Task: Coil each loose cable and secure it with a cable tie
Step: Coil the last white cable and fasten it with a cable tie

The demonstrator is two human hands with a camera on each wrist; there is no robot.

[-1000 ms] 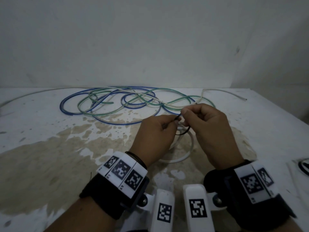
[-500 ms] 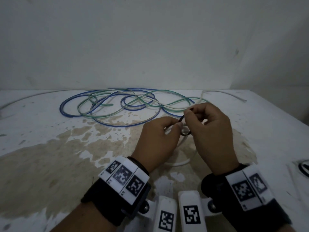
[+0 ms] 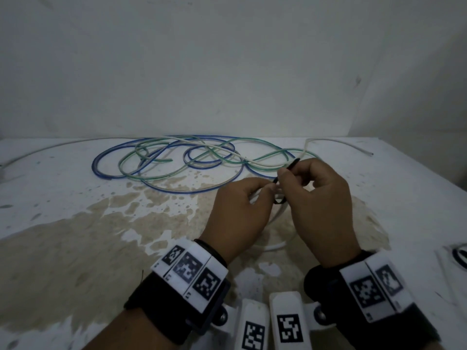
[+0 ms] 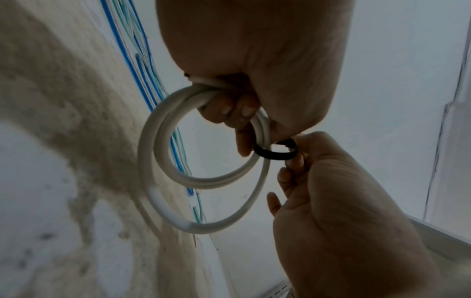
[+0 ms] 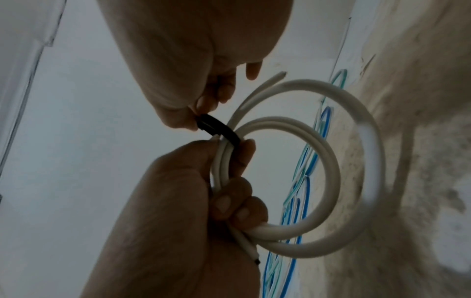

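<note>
My left hand [image 3: 242, 210] grips a coiled white cable [image 4: 158, 161] just above the table; its fingers curl round the bundled turns [image 5: 224, 165]. A black cable tie [image 4: 276, 151] loops round those turns next to my left fingers. My right hand [image 3: 316, 198] pinches the tie [image 5: 214, 126] between thumb and fingertips, and the tie's free tail [image 3: 293, 163] sticks up past the thumb. The lower part of the white coil [image 3: 276, 246] hangs down under both hands.
Loose blue, green and pale cables [image 3: 177, 157] lie tangled on the stained white table [image 3: 75, 236] beyond my hands, near the back wall. A long pale cable end [image 3: 353, 147] runs right. At the right edge lies a white sheet with a dark ring [image 3: 461, 256].
The tie's loop has drawn smaller and closer round the white coil. My right hand has pulled the tail up and away; both hands sit slightly farther from me.
</note>
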